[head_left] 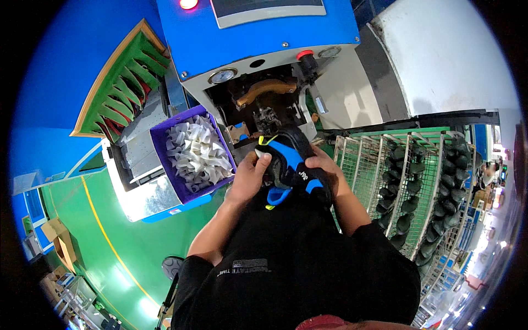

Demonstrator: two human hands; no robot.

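A black and blue shoe upper (287, 155) with yellow-green tabs is held in front of my chest, just below the mouth of a blue machine (258, 41). My left hand (248, 177) grips its left edge, thumb on top. A small white piece (263, 149) shows at that thumb and looks like the white pieces in the bin. On the other side my right hand (325, 165) is closed round the upper's black edge. The fingertips of both hands are partly hidden behind the upper. Inside the machine's mouth sits a curved brown pad (267, 89) above dark metal parts.
A purple bin (169, 175) of white curved pieces (199, 151) stands to the left. Beyond it is a green rack (124, 91) with red and green flaps. On the right stands a wire cart (407, 181) with rows of dark shoe-shaped forms. The machine carries a red knob (304, 55) and gauges.
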